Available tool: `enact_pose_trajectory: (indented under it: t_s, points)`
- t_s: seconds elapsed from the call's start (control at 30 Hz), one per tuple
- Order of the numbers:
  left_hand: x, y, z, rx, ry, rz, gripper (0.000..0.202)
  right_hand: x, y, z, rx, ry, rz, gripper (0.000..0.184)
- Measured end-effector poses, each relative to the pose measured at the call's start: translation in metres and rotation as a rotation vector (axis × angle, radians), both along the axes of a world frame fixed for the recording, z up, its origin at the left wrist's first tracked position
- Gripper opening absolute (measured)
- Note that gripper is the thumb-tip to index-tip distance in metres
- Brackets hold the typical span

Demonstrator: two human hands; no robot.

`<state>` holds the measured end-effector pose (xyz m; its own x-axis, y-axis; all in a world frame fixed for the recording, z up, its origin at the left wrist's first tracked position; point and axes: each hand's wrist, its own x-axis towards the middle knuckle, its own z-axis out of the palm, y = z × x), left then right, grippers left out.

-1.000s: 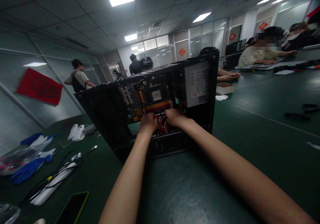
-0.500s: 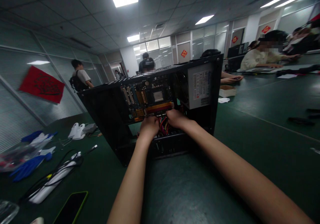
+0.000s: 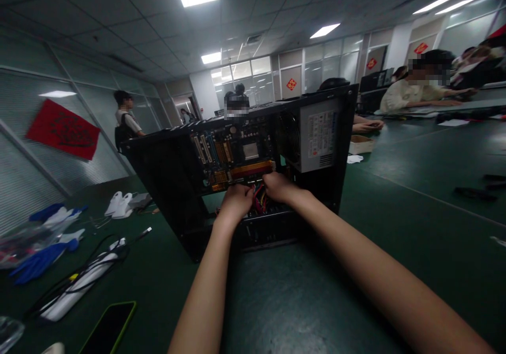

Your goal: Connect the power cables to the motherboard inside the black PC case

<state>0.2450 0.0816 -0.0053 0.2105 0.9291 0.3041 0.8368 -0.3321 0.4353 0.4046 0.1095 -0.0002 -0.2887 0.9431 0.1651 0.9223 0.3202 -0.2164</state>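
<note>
Inside an opened computer case [image 3: 166, 185] upright on a green table [image 3: 276, 301], coloured wires [image 3: 260, 200] are flanked by the left hand [image 3: 236, 203] and right hand [image 3: 278, 186], as viewed from the head camera. Fingers are curled on both sides; whether anything is pinched cannot be told. Wires are best handled without tugging, the circuit board [image 3: 250, 151] above left unpressed. At left, a phone [image 3: 108, 327] and blue glove [image 3: 43, 262] are laid out; beyond, a red sign [image 3: 63, 130] is hung on glass partitions [image 3: 21, 101].
</note>
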Motion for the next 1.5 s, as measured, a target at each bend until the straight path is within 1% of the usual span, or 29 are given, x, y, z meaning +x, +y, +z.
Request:
enact_pose_trajectory:
  t_s: [0.2, 0.43, 0.67, 0.9, 1.23, 1.5]
  points:
    - [0.0007, -0.0004, -0.0004, 0.003, 0.007, 0.005, 0.034, 0.0007, 0.0036, -0.0032, 0.015, -0.011, 0.008, 0.032]
    - [0.0006, -0.0004, -0.0003, 0.043, 0.018, -0.019, 0.031, -0.0012, 0.0017, -0.0011, 0.019, 0.012, -0.015, 0.032]
    - [0.0014, -0.0006, -0.0002, 0.036, 0.001, -0.005, 0.030, -0.0015, 0.0019, -0.0010, 0.057, 0.026, 0.003, 0.034]
    - [0.0012, 0.0002, 0.0000, 0.030, 0.001, -0.003, 0.030, -0.0029, -0.0015, 0.0026, 0.032, 0.006, -0.031, 0.034]
    - [0.0018, -0.0005, -0.0003, 0.032, 0.020, 0.007, 0.031, -0.0010, 0.0034, -0.0021, 0.055, 0.015, -0.007, 0.034]
    - [0.0015, 0.0011, -0.0003, 0.028, 0.026, 0.005, 0.030, -0.0014, 0.0009, -0.0003, 0.061, -0.007, -0.036, 0.034]
